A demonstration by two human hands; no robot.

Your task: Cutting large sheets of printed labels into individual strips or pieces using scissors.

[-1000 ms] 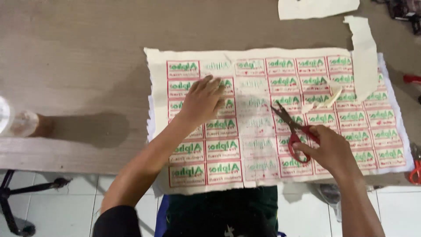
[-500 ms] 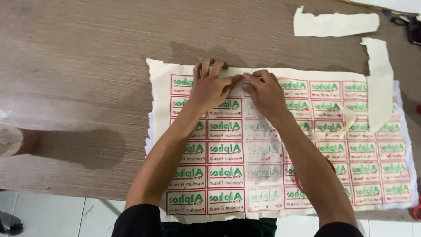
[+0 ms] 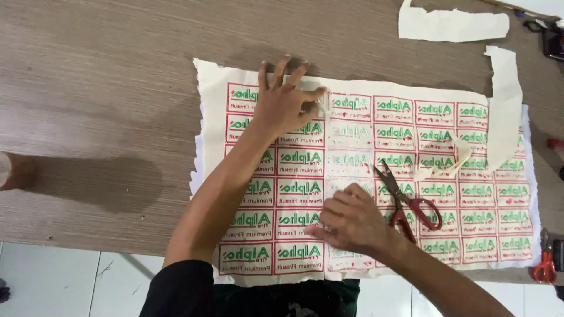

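Observation:
A large cream sheet (image 3: 376, 147) printed with rows of red-framed green labels lies flat on the wooden table (image 3: 106, 88). My left hand (image 3: 285, 103) presses on the sheet's far edge, fingers spread, thumb pinching a small fold of the sheet. My right hand (image 3: 352, 220) rests palm down on the sheet near its front edge, fingers apart. Red-handled scissors (image 3: 408, 202) lie on the sheet just right of my right hand, untouched.
Cut-off cream strips lie at the back right (image 3: 452, 24) and along the right side (image 3: 504, 105). A second small red-handled tool (image 3: 545, 267) sits at the table's right front corner. The table's front edge runs just below the sheet, with tiled floor beneath.
My right hand has drawn back from the far edge to the front of the sheet. The scissors it held a second ago now lie on the sheet. My left hand stays at the far edge.

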